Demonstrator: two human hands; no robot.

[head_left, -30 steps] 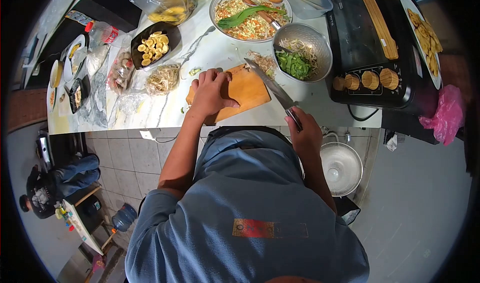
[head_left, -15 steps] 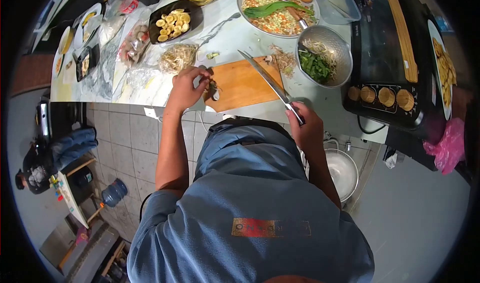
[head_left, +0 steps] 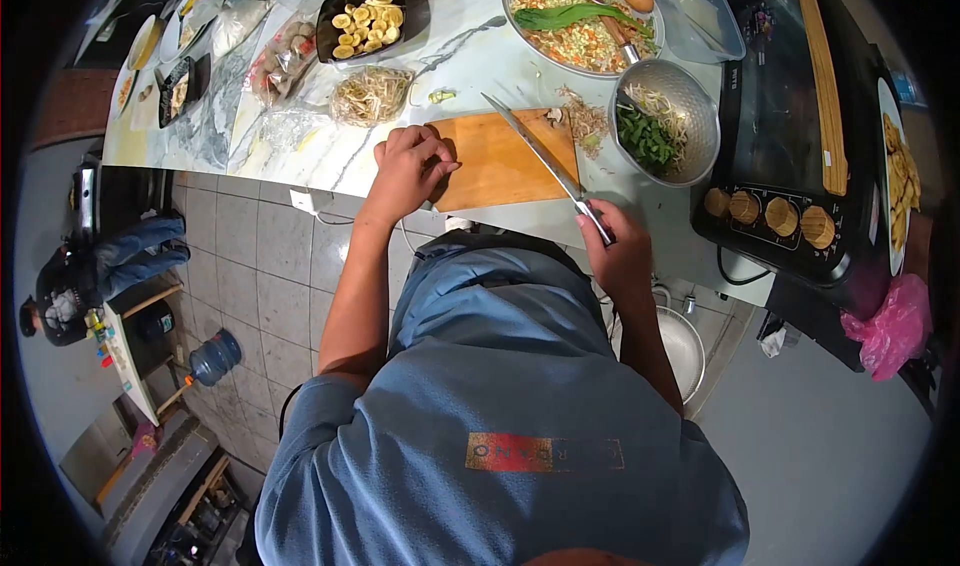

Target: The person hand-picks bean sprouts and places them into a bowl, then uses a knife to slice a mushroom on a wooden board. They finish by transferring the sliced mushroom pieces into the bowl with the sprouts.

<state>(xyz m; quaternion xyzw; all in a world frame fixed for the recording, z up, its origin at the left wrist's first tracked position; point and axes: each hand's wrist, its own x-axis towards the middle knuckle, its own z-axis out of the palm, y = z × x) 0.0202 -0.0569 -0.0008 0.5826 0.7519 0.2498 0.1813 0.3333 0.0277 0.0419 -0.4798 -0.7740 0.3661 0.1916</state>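
My right hand (head_left: 617, 244) grips the handle of a long kitchen knife (head_left: 540, 154). Its blade slants up and left across a wooden cutting board (head_left: 497, 169). At the board's left edge is my left hand (head_left: 411, 169), fingers curled together; whatever they hold, if anything, is hidden beneath them. A small dark-and-white scrap (head_left: 555, 116) sits at the board's upper right corner, beside a pile of brownish trimmings (head_left: 583, 124). Just beyond my left hand lies a clump of bean sprouts (head_left: 370, 97), with a small green scrap (head_left: 440, 96) to its right.
A metal pot (head_left: 703, 156) holds greens and sprouts. Behind it stands a tray (head_left: 512, 28) of chopped vegetables with an egg. A toaster oven (head_left: 765, 96) occupies the right; a black bowl (head_left: 415, 16) of banana slices sits at the back. Another person (head_left: 65, 301) is far left.
The view has shifted, so the counter items appear further right. My left hand has closed over the small dark and pale bits that showed at the board's left side. The knife stays in my right hand.
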